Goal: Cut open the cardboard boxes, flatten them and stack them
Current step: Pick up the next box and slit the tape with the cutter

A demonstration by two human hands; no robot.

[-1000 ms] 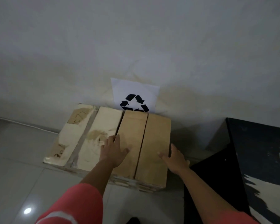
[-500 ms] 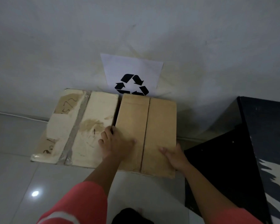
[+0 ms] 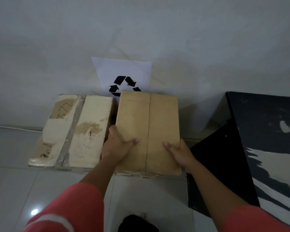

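A brown flattened cardboard box [image 3: 147, 121] with a seam down its middle sits on the floor by the wall. My left hand [image 3: 115, 146] grips its left edge, thumb on top and fingers underneath. My right hand [image 3: 178, 152] grips the right edge near the front corner the same way. To its left lies a pale flattened box [image 3: 74, 131] with a grey tape strip and handwriting; its right edge runs under the brown one.
A white sheet with a black recycling symbol [image 3: 124, 76] is stuck to the wall behind the boxes. A black piece of furniture [image 3: 224, 156] with a black-and-white top stands at the right. The floor is glossy grey tile [image 3: 15, 190].
Both hands went from resting flat on the brown box to gripping its side edges. The brown box's near end has come up and toward me; the view has shifted a little.
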